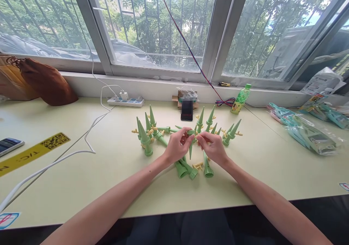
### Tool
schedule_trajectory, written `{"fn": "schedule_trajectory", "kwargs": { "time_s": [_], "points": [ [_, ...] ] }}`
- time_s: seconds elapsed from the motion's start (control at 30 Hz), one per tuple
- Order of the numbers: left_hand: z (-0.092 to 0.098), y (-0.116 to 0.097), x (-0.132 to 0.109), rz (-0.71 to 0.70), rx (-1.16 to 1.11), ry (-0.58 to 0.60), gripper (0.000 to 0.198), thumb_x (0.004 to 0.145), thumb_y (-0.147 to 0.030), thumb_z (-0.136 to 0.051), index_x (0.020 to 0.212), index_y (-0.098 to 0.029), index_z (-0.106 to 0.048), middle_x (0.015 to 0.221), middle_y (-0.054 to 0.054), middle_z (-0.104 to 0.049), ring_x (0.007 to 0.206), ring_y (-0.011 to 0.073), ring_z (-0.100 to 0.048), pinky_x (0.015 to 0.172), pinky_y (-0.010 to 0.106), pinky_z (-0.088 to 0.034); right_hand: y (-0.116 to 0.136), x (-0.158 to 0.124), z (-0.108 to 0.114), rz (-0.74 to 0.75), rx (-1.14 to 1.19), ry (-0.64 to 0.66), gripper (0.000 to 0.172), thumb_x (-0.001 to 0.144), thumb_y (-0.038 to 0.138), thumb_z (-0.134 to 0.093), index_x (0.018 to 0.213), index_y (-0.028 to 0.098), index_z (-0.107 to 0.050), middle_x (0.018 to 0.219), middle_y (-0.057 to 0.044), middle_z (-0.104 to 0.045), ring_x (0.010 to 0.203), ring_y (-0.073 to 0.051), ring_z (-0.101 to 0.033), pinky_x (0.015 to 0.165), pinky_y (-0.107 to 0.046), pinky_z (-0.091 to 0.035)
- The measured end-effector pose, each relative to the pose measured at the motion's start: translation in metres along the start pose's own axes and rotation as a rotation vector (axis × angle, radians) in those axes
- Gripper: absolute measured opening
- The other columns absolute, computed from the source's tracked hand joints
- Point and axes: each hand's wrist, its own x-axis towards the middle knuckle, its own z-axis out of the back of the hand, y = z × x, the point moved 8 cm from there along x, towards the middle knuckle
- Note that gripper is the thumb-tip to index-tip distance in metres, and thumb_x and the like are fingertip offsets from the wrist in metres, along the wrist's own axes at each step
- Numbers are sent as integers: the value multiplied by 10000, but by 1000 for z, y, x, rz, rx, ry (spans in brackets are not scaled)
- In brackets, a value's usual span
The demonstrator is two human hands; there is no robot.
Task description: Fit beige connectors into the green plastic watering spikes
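Note:
My left hand [177,145] and my right hand [214,147] meet above the middle of the pale green table [81,179]. Both have their fingers pinched on one green cone-shaped spike [191,143], which hangs point down between them. Around the hands lies a cluster of the same green spikes: several stand upright at the left [144,137] and behind at the right [230,134], and others lie flat near my wrists [188,169]. Small yellow valve pieces [198,165] are scattered among them.
A phone [187,109] stands propped at the back, beside a green bottle [240,99]. A power strip [125,101] feeds white cables [68,154] across the left. Another phone [9,145], yellow tape [35,152], a brown bag [46,83] and plastic packages [308,134] lie around.

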Motion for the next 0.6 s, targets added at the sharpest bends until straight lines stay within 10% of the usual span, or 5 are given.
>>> {"fn": "schedule_trajectory", "kwargs": {
  "time_s": [0.6],
  "points": [
    [-8,-23,-12,-379,287,20,146,937,-208,-524,1078,-181,-556,821,15,-574,534,64,-462,534,210,-428,-17,-1,-7,-275,301,67,422,892,367,-541,515,178,-518,388,40,-438,360,-95,-418,413,-232,-360]
  ]
}}
